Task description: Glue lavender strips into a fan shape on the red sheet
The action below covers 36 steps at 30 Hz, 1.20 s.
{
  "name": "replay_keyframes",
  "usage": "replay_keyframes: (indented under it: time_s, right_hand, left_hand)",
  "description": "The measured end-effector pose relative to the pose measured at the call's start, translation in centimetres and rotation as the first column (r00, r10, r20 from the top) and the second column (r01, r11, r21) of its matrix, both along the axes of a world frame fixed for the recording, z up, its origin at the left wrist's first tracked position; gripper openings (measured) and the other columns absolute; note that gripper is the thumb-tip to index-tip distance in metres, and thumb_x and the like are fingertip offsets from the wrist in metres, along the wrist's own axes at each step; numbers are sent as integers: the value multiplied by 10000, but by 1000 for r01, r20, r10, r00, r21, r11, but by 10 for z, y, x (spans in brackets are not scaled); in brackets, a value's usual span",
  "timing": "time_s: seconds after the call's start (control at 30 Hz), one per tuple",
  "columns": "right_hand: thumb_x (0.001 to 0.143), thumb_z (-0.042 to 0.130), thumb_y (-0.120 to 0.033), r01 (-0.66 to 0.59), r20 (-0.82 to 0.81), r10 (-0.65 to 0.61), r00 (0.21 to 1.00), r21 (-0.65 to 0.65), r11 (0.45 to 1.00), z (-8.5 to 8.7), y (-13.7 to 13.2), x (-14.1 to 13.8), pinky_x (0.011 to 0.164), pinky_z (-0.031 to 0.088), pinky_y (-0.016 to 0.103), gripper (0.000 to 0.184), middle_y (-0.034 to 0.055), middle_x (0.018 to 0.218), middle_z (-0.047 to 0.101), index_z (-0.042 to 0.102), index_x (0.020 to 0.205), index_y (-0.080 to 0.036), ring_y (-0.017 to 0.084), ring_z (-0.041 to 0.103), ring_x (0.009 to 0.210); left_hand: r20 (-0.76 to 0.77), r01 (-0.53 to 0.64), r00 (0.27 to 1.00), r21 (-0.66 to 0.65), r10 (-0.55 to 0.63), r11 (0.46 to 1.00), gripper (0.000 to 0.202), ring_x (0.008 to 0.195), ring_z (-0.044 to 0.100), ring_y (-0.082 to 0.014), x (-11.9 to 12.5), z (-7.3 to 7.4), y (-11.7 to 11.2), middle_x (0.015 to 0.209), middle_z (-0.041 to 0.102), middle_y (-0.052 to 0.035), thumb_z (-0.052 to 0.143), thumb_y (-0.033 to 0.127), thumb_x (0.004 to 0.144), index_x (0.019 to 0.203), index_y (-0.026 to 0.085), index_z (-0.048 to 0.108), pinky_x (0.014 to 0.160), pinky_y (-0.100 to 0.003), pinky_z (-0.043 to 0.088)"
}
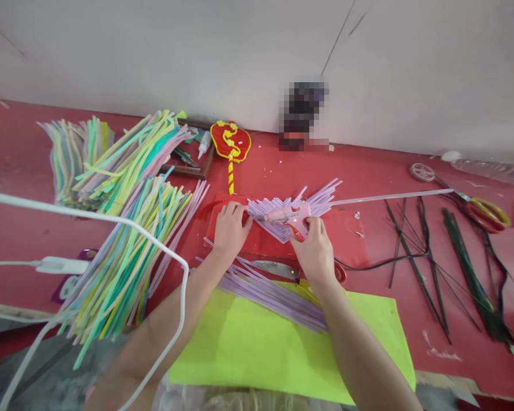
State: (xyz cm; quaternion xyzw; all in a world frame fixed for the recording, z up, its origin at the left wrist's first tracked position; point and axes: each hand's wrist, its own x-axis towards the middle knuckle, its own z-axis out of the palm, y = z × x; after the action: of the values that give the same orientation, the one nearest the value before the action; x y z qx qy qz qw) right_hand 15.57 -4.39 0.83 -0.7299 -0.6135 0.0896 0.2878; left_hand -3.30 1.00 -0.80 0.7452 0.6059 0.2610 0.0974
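A pale wall (pixel 154 57) rises behind a red table (pixel 17 148), and a lime-green sheet (pixel 240 354) covers the table's near edge, partly beneath the forearms. On the left sprawl thick bundles of coloured fuzzy stems (pixel 128 257), and a white cable (pixel 184 294) crosses in front of them and of the left forearm, cutting across the view. Dark green wires (pixel 471 274) are scattered at the right. In the middle lies a red board (pixel 346 228), and on it rests the lilac piece (pixel 278 204), made of stems set in a V pattern; more lilac stems (pixel 278 302) lie loose just below, over the top of the green sheet. Scissors (pixel 274 268) are wedged close by, partly hidden by the right hand (pixel 317 251), while a second pair with red and yellow handles (pixel 486 214) sits well apart at the right. Beyond the board stand out a red fan shape (pixel 235 142) trimmed in yellow and, beside it, a brown tray (pixel 203 165) of small tools. The right hand grasps a pink glue gun (pixel 302 214), thumb and fingers closed around its handle, its nozzle pointing left over the lilac piece. The left hand (pixel 231 225) bends its fingers at the piece's left end, near the nozzle; whether they pinch it I cannot tell.
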Motion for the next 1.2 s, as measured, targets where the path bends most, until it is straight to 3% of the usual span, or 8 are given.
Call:
replay_keyframes:
  time_s: [0.6,0.77,0.87,1.0,1.2]
  right_hand:
    - [800,503,-323,-11,26,11,1000,5,1000,4,-3,11,618,458,327,186,89,967,607,484,957,-224,244,590,851]
    - [781,514,-303,10,18,-10,1000,-20,1000,6,-3,12,611,455,325,187,85,968,612,486,948,-226,245,597,843]
    - [776,519,-290,0,4,1,1000,-38,999,7,-3,13,615,457,328,185,90,992,612,479,946,-227,247,598,857]
    - [787,516,-308,-13,6,13,1000,-29,999,6,-2,14,622,461,337,179,90,976,607,479,940,-224,246,594,836]
    - [793,504,-317,-5,25,5,1000,-10,1000,5,-2,14,616,466,335,180,88,973,610,479,946,-226,243,595,829]
  left_hand:
    - [-21,4,1000,-4,-4,1000,106,968,556,-241,0,0,0,1007,589,-75,598,207,842,947,190,588,879,-389,440]
    - [-45,21,999,16,-20,1000,168,1027,567,-249,0,5,-2,1062,594,-90,562,217,865,1029,185,580,900,-399,453]
    - [-87,109,991,23,-106,994,249,1119,558,-249,-2,18,-12,1187,586,-112,487,179,894,1132,171,563,950,-399,446]
    - [-217,340,914,-52,-343,939,374,1287,462,-249,-6,32,-37,1380,502,-123,433,179,919,1287,179,496,1089,-434,352]
    - [-291,419,834,-216,-468,882,550,1406,292,-311,-11,22,-55,1532,295,-141,544,410,886,1401,286,398,1100,-549,302]
